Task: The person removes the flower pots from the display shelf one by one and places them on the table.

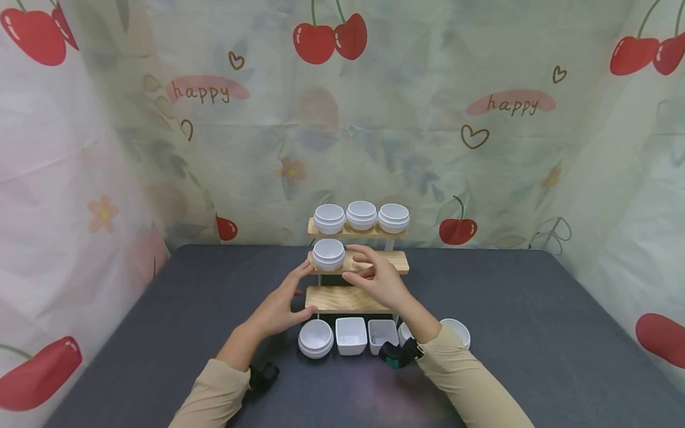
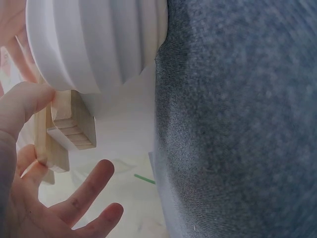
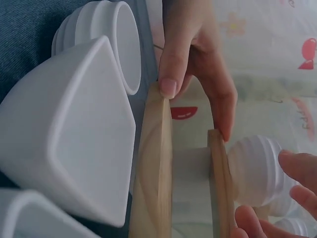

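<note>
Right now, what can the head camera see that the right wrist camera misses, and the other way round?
Only the head view shows the whole three-tier wooden shelf, three round bowls on its top tier and both sleeves. Only the right wrist view shows a square dish close up beside the bottom shelf board's edge. Both show the left hand at the shelf and the ribbed bowl on the middle tier.

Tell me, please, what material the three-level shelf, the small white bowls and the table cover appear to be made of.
Shelf: light wood, apparently unvarnished; grain shows on the boards. White bowls: smooth, matte, ribbed sides; plastic or ceramic, the look leaves it open. Table cover: dark grey fabric, felt-like; the left wrist view shows a fuzzy weave.
</note>
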